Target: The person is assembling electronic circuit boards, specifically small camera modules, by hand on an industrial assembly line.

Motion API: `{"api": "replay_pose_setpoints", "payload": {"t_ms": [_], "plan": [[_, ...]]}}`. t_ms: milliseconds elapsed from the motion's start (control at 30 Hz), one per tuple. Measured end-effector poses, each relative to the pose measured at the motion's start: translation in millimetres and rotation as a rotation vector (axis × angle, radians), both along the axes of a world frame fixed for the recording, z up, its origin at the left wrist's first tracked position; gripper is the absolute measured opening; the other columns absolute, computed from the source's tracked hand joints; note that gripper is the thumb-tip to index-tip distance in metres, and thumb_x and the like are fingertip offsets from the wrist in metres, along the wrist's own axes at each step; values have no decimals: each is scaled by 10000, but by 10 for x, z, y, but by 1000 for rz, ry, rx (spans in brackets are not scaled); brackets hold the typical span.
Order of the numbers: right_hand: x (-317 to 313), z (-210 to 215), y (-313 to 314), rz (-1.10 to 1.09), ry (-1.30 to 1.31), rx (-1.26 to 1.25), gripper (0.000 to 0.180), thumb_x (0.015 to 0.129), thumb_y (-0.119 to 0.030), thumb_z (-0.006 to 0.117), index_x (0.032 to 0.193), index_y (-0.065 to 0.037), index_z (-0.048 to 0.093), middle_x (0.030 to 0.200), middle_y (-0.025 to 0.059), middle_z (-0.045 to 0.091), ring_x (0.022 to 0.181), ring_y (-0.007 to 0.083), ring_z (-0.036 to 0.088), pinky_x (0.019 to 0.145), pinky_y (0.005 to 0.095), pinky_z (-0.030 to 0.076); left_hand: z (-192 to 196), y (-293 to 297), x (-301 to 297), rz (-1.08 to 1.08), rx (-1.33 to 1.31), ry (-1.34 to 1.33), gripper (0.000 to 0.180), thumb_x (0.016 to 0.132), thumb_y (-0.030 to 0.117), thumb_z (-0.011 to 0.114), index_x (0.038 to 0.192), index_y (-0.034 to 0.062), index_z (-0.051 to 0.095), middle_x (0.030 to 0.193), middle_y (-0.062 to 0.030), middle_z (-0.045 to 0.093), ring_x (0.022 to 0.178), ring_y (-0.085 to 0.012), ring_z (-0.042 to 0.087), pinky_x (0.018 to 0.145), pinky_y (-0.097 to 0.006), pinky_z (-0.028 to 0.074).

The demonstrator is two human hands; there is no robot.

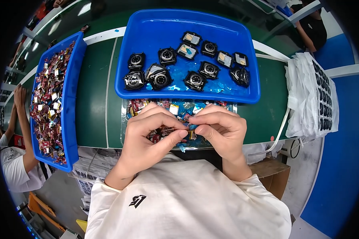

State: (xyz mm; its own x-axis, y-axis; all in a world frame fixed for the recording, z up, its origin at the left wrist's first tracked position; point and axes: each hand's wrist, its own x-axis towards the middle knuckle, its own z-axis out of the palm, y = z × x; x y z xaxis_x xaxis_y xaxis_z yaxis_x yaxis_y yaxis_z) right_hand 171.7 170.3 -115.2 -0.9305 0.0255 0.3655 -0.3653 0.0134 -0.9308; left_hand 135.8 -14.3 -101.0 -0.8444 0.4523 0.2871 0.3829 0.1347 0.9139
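Observation:
My left hand [147, 133] and my right hand [225, 131] meet in front of my chest, thumbs and forefingers pinched together. Between the fingertips is something tiny, with a bit of blue at the right one; its kind is too small to make out. Below them lies a clear plastic tray or sheet [125, 115] spread with small red, white and blue electronic parts [174, 109], partly hidden by my hands. Just beyond stands a blue tray [187, 94] holding several black smartwatch cases [195, 81]. Some lie with a round sensor back up, others show a pale inside.
A long blue bin [70, 107] heaped with small red and white parts [48, 111] stands at the left. Stacked white trays with black pieces [321, 95] sit at the right end of the green bench [92, 91]. A cardboard box [273, 173] is below; other people work at left and far right.

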Motion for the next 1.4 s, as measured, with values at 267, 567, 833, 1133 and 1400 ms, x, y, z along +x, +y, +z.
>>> {"api": "replay_pose_setpoints", "payload": {"t_ms": [267,567,833,1133,1400], "plan": [[43,-80,65,141,-10,-249,152,800,-82,745,778,33,649,729,81,638,668,115,570,595,214,439,46,39,34,-5,15,169,117,688,32,765,794,57,722,735,-29,657,685,-153,538,628,-273,392],[54,11,170,198,-224,-334,154,854,-126,695,808,3,624,797,66,607,708,120,557,603,236,423,36,33,96,-154,216,-53,60,719,-13,692,752,19,653,729,-72,639,706,-174,552,670,-275,414],[-153,210,653,-134,189,801,195,681,-92,768,846,-41,679,1009,82,642,863,249,585,753,334,473,12,4,60,-47,224,-52,108,681,-24,741,762,10,679,727,-70,666,701,-170,575,661,-276,431],[-373,346,1136,-424,-46,1274,297,731,-120,724,1021,-73,678,983,76,667,993,217,556,855,355,367,45,22,93,21,116,185,135,658,-17,760,775,12,700,716,-65,666,697,-189,575,661,-287,431],[-389,261,1017,-470,52,238,244,931,-13,507,1158,13,595,956,93,640,848,154,648,690,255,524,43,6,63,60,238,201,84,669,-26,708,727,-3,652,687,-62,641,660,-186,533,640,-290,391]]}}
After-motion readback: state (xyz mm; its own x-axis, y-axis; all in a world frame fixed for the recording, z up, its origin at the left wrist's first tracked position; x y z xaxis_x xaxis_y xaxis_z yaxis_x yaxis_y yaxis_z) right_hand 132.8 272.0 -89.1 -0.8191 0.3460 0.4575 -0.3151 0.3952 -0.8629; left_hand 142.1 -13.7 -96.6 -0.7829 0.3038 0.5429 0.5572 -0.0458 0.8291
